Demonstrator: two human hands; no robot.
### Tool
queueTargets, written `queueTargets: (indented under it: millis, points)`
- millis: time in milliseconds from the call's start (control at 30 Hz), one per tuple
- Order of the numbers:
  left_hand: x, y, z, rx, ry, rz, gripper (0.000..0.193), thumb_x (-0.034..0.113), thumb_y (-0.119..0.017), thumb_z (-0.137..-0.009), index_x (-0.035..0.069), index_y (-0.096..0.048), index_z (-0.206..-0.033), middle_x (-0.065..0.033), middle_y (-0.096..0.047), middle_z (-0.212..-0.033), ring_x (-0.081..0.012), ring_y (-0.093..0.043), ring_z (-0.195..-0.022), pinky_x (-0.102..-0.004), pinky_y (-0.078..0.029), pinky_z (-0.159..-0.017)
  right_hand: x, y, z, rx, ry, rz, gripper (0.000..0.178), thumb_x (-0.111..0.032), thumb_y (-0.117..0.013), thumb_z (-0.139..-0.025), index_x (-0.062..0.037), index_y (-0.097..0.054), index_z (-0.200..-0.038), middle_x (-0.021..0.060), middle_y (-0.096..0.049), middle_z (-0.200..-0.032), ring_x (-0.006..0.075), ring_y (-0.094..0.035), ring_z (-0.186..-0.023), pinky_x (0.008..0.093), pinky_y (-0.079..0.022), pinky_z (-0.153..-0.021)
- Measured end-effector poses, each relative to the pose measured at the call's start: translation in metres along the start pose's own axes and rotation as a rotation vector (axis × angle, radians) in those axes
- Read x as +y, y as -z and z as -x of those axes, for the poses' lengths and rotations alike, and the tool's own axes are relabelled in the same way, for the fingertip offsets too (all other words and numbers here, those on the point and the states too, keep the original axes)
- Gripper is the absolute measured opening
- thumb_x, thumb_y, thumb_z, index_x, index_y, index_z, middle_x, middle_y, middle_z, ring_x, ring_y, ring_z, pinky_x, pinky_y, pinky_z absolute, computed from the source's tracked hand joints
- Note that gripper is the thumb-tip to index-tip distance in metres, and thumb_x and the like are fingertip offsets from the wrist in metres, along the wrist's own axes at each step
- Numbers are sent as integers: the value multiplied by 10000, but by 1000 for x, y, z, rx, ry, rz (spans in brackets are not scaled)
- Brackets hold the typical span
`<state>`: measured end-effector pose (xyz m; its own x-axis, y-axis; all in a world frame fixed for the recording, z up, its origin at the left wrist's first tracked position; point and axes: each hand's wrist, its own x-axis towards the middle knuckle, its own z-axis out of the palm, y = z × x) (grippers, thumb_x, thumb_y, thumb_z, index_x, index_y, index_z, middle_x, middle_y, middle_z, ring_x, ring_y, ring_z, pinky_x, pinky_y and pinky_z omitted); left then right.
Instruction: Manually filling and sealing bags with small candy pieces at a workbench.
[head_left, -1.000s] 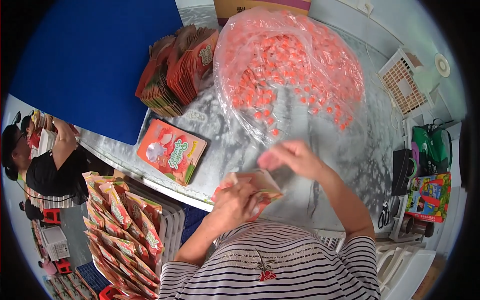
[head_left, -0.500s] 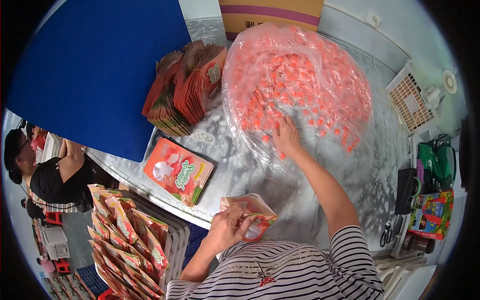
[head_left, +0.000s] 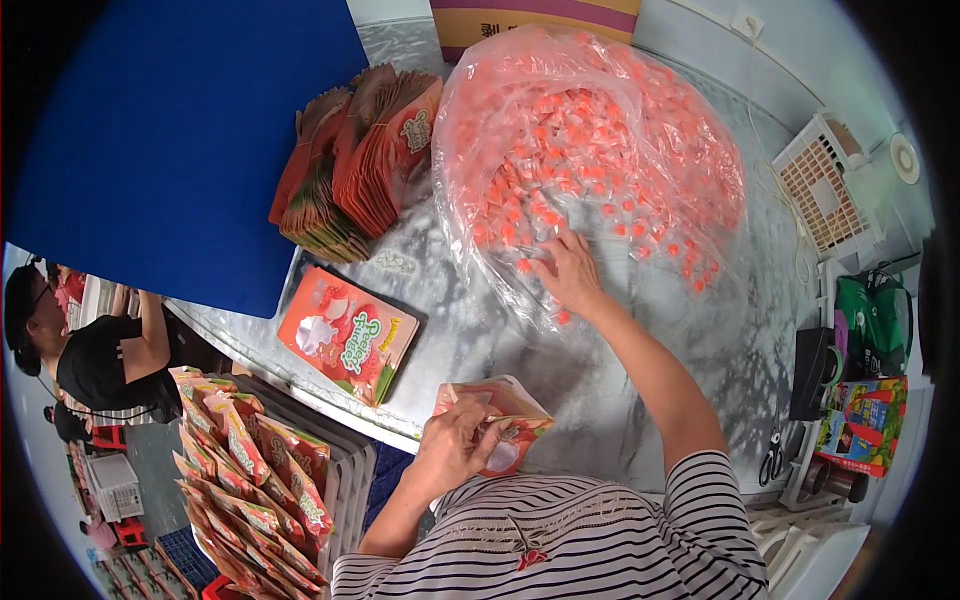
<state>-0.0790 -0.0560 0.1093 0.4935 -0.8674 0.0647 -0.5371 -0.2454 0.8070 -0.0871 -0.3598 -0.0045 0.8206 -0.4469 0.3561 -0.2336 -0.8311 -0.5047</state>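
Note:
My left hand [head_left: 452,450] grips a red printed pouch [head_left: 512,437] by its side, at the table's near edge; the pouch's top is spread apart. My right hand [head_left: 570,272] reaches into the mouth of a large clear plastic bag [head_left: 462,190], its fingers apart among small wrapped red candies [head_left: 560,130]. One loose candy [head_left: 523,265] lies just left of the fingertips, and I see nothing held in that hand. Left of the bag, a stack of flat pouches [head_left: 345,335] lies on the table, with banded bundles of pouches [head_left: 375,170] behind it.
A blue board [head_left: 190,150] covers the far left. Several filled pouches [head_left: 250,470] stand in a grey crate at lower left. To the right are a white basket [head_left: 822,190], scissors [head_left: 771,458] and a green bag [head_left: 880,320]. Another person [head_left: 110,340] works at left.
The view has shifted slightly. My right hand's fingers have spread wider over the candies, while my left hand keeps its hold on the pouch.

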Motion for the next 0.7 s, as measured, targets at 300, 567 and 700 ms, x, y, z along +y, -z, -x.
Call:
queueTargets:
  millis: [300,567,700]
  points:
    - [1,-5,4,-35,60,-43,132,119,-675,-823,11,-628,-884,-147,-615,-836,-358,-618,-712,-405,-503,-614,-35,-6,21,-101,74,57,475,-356,-673,-826,-92,-547,-1200,166,-439,-1204,358,-423,-1129,531,-320,-1003]
    - [4,-8,9,20,16,-55,141,127,-675,-825,16,-622,-895,-140,-604,-806,-344,-613,-688,-400,-494,-605,-43,14,62,-251,38,94,554,-434,-614,-865,-119,-474,-1299,172,-385,-1316,383,-327,-1268,570,-214,-1086]
    - [6,-11,10,32,-54,-83,160,123,-690,-818,16,-630,-921,-140,-606,-808,-337,-620,-694,-394,-499,-609,-41,48,95,-387,9,83,560,-416,-624,-859,-109,-472,-1302,156,-340,-1433,390,-263,-1347,558,-170,-1117]
